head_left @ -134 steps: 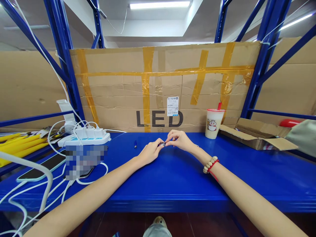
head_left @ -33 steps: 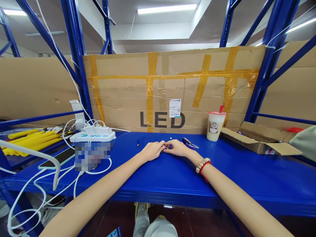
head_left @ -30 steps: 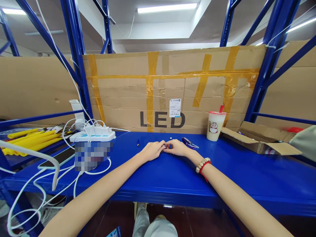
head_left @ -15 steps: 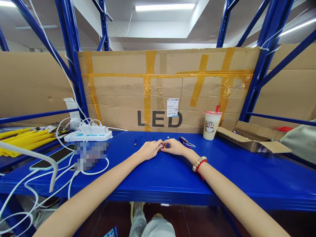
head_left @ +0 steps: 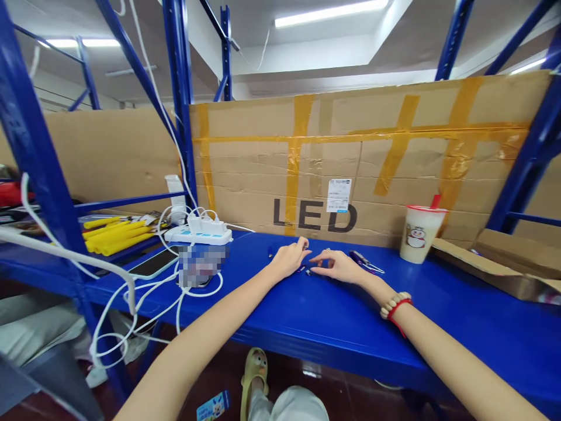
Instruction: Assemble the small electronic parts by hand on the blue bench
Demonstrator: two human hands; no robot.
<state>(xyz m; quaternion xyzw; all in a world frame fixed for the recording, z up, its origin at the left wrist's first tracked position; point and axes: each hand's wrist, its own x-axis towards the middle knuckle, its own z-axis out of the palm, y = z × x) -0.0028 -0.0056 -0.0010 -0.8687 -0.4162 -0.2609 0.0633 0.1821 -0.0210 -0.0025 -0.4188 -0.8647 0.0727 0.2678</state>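
My left hand [head_left: 289, 258] rests on the blue shelf top with its fingers curled together; whatever they may hold is hidden. Just to its right, my right hand [head_left: 339, 266] has thumb and index finger apart, with nothing visible between them. A small dark piece [head_left: 308, 272] lies by the right thumb, and a small purplish piece [head_left: 301, 269] lies below the left fingertips; both are too small to name. A purple object with a metal part [head_left: 366, 262] lies beyond the right hand. Behind the left hand is a short dark blue piece [head_left: 270, 252].
To the left are a white power strip [head_left: 199, 234], tangled white cables [head_left: 153, 310], a phone [head_left: 153, 264] and yellow-handled tools [head_left: 118, 237]. A drink cup [head_left: 418, 234] and an open cardboard box [head_left: 499, 272] stand right. A large cardboard panel [head_left: 245, 181] closes the back.
My hands have moved apart from where they touched, and the right fingers have spread. Small pieces now show between them. The view has turned left.
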